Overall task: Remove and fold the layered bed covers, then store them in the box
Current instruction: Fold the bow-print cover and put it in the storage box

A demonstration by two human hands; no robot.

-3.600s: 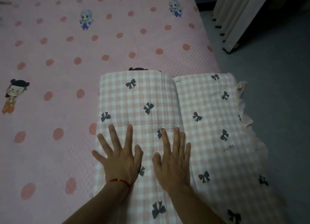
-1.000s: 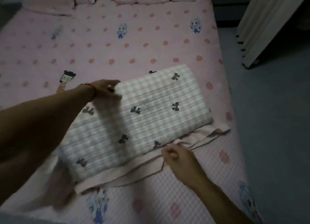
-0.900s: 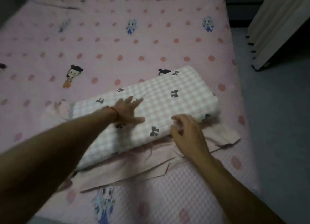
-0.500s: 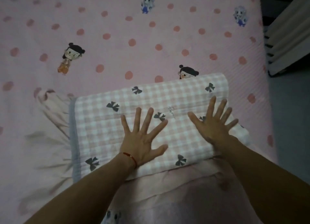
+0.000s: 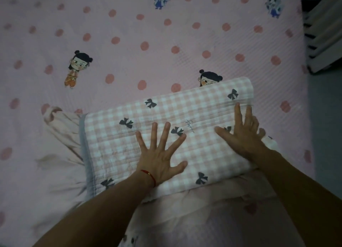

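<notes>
Right hand (image 5: pixel 244 137) slid rightward, flat on cover (image 5: pixel 185 135).

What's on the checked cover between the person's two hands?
In the head view, only cover: between the left hand and right hand the folded checked cover shows a dark bow print and small script stitching.

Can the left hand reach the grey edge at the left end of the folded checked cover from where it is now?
Probably yes. The left hand lies flat on the folded checked cover, and the grey edge is on the same surface to its left, with nothing between them.
</notes>
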